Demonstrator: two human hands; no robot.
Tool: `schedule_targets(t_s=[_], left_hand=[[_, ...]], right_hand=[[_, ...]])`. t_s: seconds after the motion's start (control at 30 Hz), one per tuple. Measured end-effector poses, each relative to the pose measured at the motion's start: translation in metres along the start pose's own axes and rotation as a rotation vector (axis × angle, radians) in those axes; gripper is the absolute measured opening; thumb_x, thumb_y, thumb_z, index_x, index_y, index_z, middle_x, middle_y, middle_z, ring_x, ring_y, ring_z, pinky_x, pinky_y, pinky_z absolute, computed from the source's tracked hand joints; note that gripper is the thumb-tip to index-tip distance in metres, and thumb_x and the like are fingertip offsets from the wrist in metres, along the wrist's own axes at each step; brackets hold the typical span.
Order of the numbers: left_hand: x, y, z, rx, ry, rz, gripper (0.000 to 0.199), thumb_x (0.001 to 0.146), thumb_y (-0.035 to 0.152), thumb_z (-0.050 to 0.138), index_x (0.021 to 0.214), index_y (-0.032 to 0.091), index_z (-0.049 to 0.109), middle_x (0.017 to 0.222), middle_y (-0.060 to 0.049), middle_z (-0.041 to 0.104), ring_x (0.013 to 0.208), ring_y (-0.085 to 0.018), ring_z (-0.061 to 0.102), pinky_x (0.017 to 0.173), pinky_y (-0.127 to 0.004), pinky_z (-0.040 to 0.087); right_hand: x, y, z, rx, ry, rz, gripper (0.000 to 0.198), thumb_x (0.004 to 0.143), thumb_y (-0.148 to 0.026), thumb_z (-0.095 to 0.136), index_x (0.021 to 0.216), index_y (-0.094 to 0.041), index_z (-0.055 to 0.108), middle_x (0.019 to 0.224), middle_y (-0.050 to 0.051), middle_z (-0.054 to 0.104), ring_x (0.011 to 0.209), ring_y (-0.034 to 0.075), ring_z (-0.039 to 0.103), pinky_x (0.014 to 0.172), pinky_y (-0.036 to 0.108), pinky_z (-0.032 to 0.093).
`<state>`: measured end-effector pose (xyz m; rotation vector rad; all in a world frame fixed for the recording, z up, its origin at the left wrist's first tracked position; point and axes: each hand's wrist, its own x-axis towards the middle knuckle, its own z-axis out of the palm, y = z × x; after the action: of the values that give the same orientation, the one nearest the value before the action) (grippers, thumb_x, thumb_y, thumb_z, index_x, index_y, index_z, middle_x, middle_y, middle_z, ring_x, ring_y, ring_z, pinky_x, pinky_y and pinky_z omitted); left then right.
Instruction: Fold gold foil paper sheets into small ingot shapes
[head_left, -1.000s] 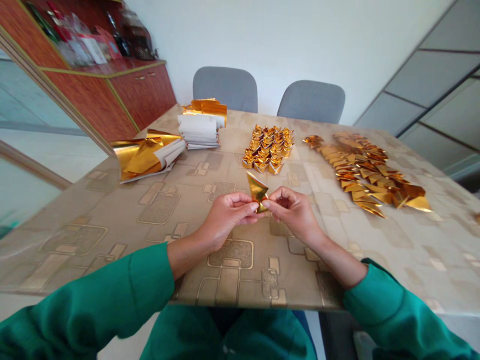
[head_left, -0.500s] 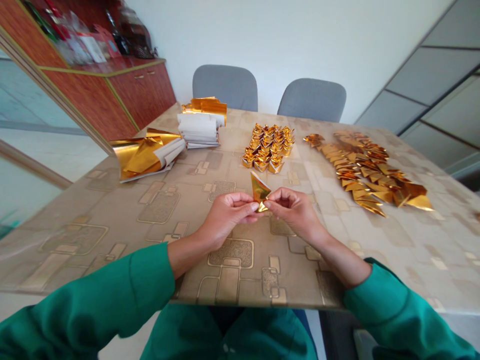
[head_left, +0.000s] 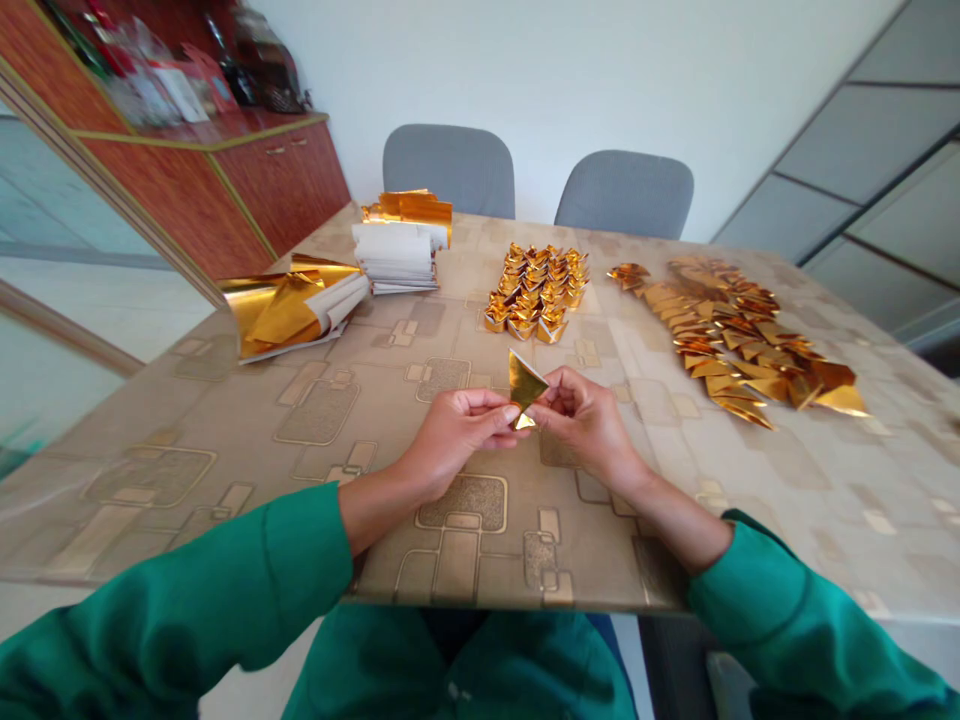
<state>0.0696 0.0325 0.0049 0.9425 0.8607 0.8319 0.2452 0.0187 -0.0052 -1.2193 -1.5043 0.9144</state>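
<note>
Left hand (head_left: 456,436): fingers clamped on the lower left edge of a folded gold piece (head_left: 526,382). Right hand (head_left: 589,422): fingers pinched on the same piece at its lower right. The piece is held upright above the counter (head_left: 315,415), its pointed end up, between the two hands. Just beyond it sit rows of finished gold shapes (head_left: 536,292). To the right lie overlapping flat gold folds (head_left: 731,345). To the left, loose gold sheets (head_left: 281,318) rest near a white-backed stack (head_left: 396,262).
</note>
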Motion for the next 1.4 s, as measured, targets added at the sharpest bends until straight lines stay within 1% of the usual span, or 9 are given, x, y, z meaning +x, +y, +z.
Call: schedule_targets(t_s=[0.13,0.27,0.37,0.5,0.63,0.8,1.07,1.23,1.4], left_hand=[[0.000,0.002,0.003,-0.032,0.044,-0.039,0.025,0.068,0.029,0.084,0.076,0.012,0.068,0.075,-0.004,0.073,0.070,-0.015,0.072,0.070,-0.025,0.057],[0.002,0.002,0.004,-0.146,0.098,-0.047,0.024,0.069,0.027,0.082,0.073,0.014,0.063,0.080,-0.003,0.074,0.073,-0.014,0.072,0.073,-0.026,0.057],[0.003,0.001,0.003,-0.218,0.132,-0.032,0.022,0.068,0.024,0.082,0.074,0.015,0.062,0.080,0.000,0.072,0.075,-0.010,0.068,0.074,-0.023,0.055],[0.002,-0.002,0.003,-0.174,0.103,0.062,0.022,0.067,0.026,0.081,0.073,0.015,0.063,0.074,0.003,0.067,0.068,-0.007,0.061,0.069,-0.020,0.052],[0.000,-0.004,0.005,-0.056,0.088,0.159,0.021,0.069,0.029,0.078,0.072,0.015,0.064,0.075,0.001,0.066,0.066,-0.008,0.058,0.066,-0.022,0.049],[0.002,-0.005,0.006,-0.029,0.083,0.209,0.021,0.071,0.032,0.075,0.075,0.015,0.063,0.078,0.000,0.066,0.068,-0.010,0.058,0.066,-0.024,0.050],[0.003,-0.002,0.004,0.045,0.088,0.238,0.023,0.073,0.034,0.074,0.076,0.015,0.062,0.079,-0.001,0.064,0.071,-0.011,0.057,0.065,-0.023,0.050],[0.001,-0.002,0.004,0.016,0.066,0.231,0.025,0.075,0.036,0.074,0.078,0.017,0.058,0.081,0.000,0.063,0.073,-0.011,0.058,0.067,-0.024,0.052],[0.000,-0.004,0.004,0.011,0.028,0.207,0.025,0.075,0.036,0.074,0.080,0.017,0.060,0.084,0.000,0.064,0.073,-0.011,0.059,0.070,-0.026,0.054]], right_hand=[[0.000,-0.001,0.001,0.050,-0.021,-0.017,0.022,0.079,-0.036,0.072,0.080,-0.020,0.058,0.066,-0.003,0.057,0.055,0.009,0.047,0.052,0.024,0.036],[0.001,-0.011,-0.002,0.083,0.002,-0.028,0.030,0.081,-0.048,0.069,0.085,-0.019,0.059,0.074,-0.001,0.058,0.063,0.011,0.050,0.057,0.025,0.040],[0.001,-0.013,-0.003,0.047,-0.035,0.061,0.038,0.080,-0.057,0.066,0.079,-0.019,0.058,0.070,-0.002,0.054,0.062,0.012,0.046,0.057,0.026,0.037],[-0.001,-0.010,0.002,0.075,-0.107,0.130,0.043,0.074,-0.062,0.068,0.072,-0.021,0.054,0.062,-0.004,0.046,0.057,0.011,0.038,0.053,0.025,0.031],[-0.003,-0.010,0.005,0.090,-0.086,0.100,0.044,0.074,-0.061,0.069,0.068,-0.021,0.051,0.060,-0.005,0.042,0.056,0.011,0.035,0.051,0.025,0.029],[-0.001,-0.013,0.001,0.134,-0.125,0.114,0.044,0.074,-0.060,0.070,0.070,-0.020,0.055,0.061,-0.004,0.047,0.057,0.010,0.038,0.053,0.024,0.031],[-0.001,-0.012,-0.003,0.124,-0.100,0.082,0.035,0.079,-0.051,0.069,0.071,-0.019,0.057,0.064,-0.003,0.051,0.058,0.011,0.041,0.056,0.026,0.032],[0.001,-0.009,0.002,0.185,-0.104,0.112,0.035,0.073,-0.051,0.073,0.078,-0.021,0.056,0.067,-0.004,0.053,0.059,0.011,0.044,0.056,0.026,0.036],[0.002,-0.006,0.003,0.205,-0.108,0.089,0.035,0.073,-0.048,0.074,0.072,-0.021,0.052,0.062,-0.006,0.049,0.055,0.010,0.041,0.053,0.025,0.033]])
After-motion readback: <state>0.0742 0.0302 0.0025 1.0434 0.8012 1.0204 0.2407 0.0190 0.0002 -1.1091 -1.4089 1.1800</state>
